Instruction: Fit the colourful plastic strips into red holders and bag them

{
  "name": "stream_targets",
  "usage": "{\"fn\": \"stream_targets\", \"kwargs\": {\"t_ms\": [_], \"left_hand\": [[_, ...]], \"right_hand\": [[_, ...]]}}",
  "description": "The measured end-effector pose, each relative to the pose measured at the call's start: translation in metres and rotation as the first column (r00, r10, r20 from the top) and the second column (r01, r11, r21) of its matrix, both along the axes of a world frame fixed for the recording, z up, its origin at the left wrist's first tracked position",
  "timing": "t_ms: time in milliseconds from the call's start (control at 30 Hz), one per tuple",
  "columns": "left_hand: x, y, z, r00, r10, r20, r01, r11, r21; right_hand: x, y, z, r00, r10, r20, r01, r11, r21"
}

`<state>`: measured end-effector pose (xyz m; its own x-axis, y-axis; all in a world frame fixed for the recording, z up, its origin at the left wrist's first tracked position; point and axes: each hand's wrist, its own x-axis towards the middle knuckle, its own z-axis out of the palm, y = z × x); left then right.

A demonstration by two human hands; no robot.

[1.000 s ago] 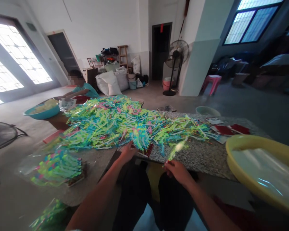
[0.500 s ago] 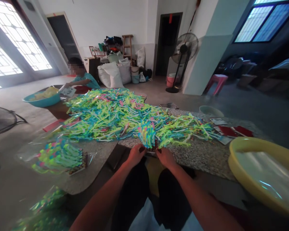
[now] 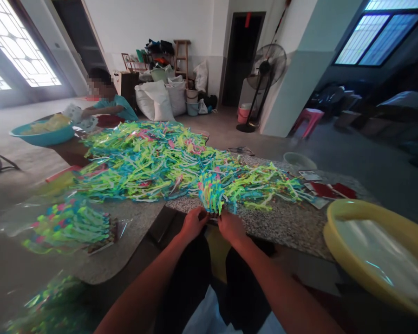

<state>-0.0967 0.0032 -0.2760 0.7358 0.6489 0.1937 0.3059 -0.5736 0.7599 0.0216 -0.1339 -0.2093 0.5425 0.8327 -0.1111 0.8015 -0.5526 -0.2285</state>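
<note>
At the near edge of the stone-topped table [image 3: 264, 227], a small row of neon strips [image 3: 211, 192] in yellow, blue, white and pink lies with its strip ends pointing away from me. My left hand [image 3: 194, 221] is closed at the left of its near end, thumb and finger pinched there. From the other side, my right hand [image 3: 231, 226] has its fingers bent together on the near right corner. What sits between the fingertips is small and partly covered. Just beyond spreads a big heap of similar loose strips [image 3: 146, 162].
A clear bag of strips [image 3: 73, 227] lies on the left tabletop. To the right are a yellow basin [image 3: 337, 232] with clear plastic and some red cards [image 3: 322, 189]. A person [image 3: 114, 106] sits far left by a blue basin [image 3: 45, 137]. A standing fan [image 3: 264, 69] is behind.
My right hand has moved slightly left, closer to my left hand, along the near end of the strip row. The whole view has shifted a little. The seated person's hands and white sheet moved slightly.
</note>
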Motion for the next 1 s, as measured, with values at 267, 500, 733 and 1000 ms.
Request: {"fn": "stream_targets", "kwargs": {"t_ms": [267, 500, 733, 1000], "left_hand": [[0.000, 0.001, -0.005, 1.000, 0.007, -0.025, -0.004, 0.993, 0.121], [-0.004, -0.002, -0.005, 0.998, 0.067, -0.012, -0.064, 0.983, 0.171], [-0.037, 0.008, -0.015, 0.991, 0.137, 0.003, -0.135, 0.971, 0.196], [-0.065, 0.015, -0.005, 0.947, 0.313, -0.071, -0.313, 0.950, 0.020]], "right_hand": [[-0.002, 0.009, -0.006, 0.997, -0.070, -0.041, 0.070, 0.997, 0.008], [0.007, -0.032, -0.033, 0.979, -0.022, -0.201, 0.082, 0.952, 0.295], [0.057, -0.098, -0.068, 0.982, -0.184, 0.051, 0.148, 0.903, 0.403], [0.071, -0.038, -0.030, 0.974, -0.122, 0.191, 0.061, 0.952, 0.300]]}}
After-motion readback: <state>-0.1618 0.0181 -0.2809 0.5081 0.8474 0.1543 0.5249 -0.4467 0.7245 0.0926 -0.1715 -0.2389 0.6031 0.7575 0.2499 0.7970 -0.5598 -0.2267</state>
